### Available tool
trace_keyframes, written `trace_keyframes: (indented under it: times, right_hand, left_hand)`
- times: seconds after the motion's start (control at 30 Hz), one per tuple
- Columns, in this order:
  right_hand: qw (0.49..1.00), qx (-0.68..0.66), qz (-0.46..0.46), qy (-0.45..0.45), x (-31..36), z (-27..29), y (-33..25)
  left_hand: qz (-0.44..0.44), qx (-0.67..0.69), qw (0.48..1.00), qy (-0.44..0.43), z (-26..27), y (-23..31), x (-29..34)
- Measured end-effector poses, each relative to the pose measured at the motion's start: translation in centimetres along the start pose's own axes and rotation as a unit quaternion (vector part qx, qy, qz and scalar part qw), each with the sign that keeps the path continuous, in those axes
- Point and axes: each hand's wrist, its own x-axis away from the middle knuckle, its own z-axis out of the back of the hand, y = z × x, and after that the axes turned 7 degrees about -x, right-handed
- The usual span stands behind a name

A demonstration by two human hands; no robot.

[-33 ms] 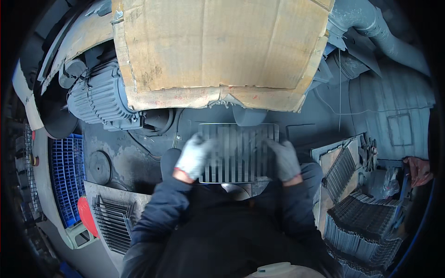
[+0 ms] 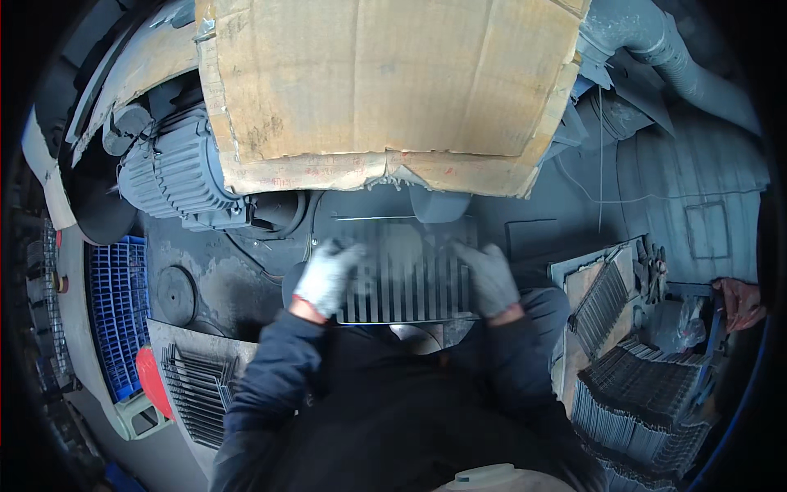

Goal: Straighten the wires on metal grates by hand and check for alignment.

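A flat metal grate point(image 2: 408, 295) with many parallel bars is held up in front of me, above my lap. My left hand point(image 2: 325, 279), in a pale grey work glove, grips its left side. On the opposite side my right hand point(image 2: 490, 280), gloved the same way, has its thumb and fingers closed at the edge. Motion smears the grate's upper part and the fingertips. Just beyond it, the rounded end of a grey machine part point(image 2: 441, 205) shows below a large cardboard sheet point(image 2: 377, 82).
A grey finned motor point(image 2: 174, 172) stands at the far left. Black grates point(image 2: 195, 394) lie on a board at the left, near a blue plastic crate point(image 2: 117, 316). At the right, another grate point(image 2: 601, 305) leans on a board beside stacked grates point(image 2: 639, 389). A wide duct point(image 2: 635, 34) runs along the far right.
Both hands and the grate have shifted a little to the left. The grip on both sides stays the same.
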Motion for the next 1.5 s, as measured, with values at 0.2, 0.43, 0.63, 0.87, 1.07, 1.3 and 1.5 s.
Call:
trace_keyframes:
  times: [0.2, 0.43, 0.63, 0.87, 1.07, 1.3, 1.5]
  right_hand:
    - [0.99, -0.079, -0.088, 0.075, 0.8, -0.5, -1.8]
    - [0.983, -0.094, -0.023, 0.153, 4.1, 7.1, -3.9]
    - [0.995, -0.001, 0.031, -0.09, -1.8, -7.4, 0.9]
    - [0.982, -0.097, 0.017, -0.162, 3.3, -9.7, -0.2]
    - [0.986, -0.105, 0.041, -0.119, 3.9, -6.0, -0.9]
    - [0.982, -0.173, 0.076, -0.019, 2.4, -1.6, 0.7]
    - [0.968, -0.238, 0.068, 0.037, -0.6, 5.0, 3.1]
  left_hand:
    - [0.002, -0.029, 0.998, -0.056, -0.7, 1.4, -1.1]
    - [-0.053, -0.047, 0.995, -0.068, -8.4, -5.1, -5.2]
    - [-0.029, 0.009, 0.998, 0.055, 6.8, -0.3, 3.0]
    - [-0.173, -0.142, 0.967, 0.123, 7.7, -0.5, 11.7]
    - [-0.247, -0.195, 0.943, 0.106, 4.6, -1.5, 10.3]
    - [-0.326, -0.322, 0.88, 0.124, -0.5, -1.8, 4.6]
    - [-0.305, -0.367, 0.877, 0.063, -5.5, -3.3, -3.1]
